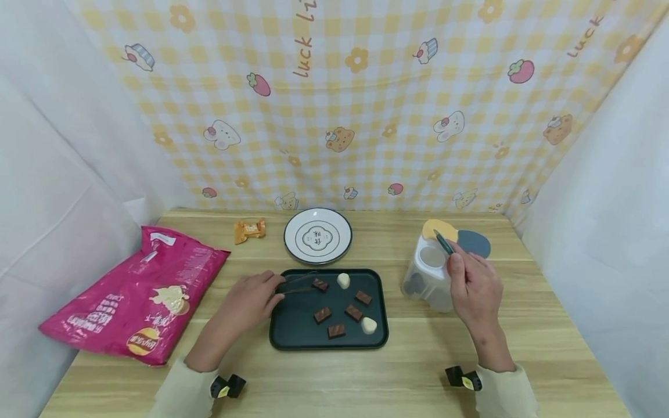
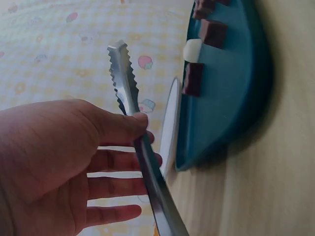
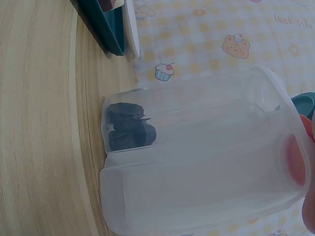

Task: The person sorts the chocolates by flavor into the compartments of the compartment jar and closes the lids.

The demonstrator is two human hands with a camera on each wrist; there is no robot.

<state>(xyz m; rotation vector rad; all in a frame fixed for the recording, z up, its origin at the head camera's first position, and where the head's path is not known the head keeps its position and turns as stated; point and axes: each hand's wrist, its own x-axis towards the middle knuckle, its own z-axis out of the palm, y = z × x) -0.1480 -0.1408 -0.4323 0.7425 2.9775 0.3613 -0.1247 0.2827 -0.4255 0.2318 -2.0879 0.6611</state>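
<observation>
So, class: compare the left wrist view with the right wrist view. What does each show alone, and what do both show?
Left wrist only: the left hand holding serrated tongs, with brown pieces and a white piece on the tray. Right wrist only: a clear container with dark pieces at its bottom. Both: the tray, the white plate, the wooden table and the checked cloth.

Clear plastic container (image 3: 197,162) on wooden table (image 3: 44,123), dark pieces (image 3: 128,127) inside

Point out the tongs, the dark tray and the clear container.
tongs (image 2: 129,93), left wrist view, toothed upper arm
dark tray (image 1: 292,319), head view, bare floor
clear container (image 3: 206,167), right wrist view, side wall
</observation>
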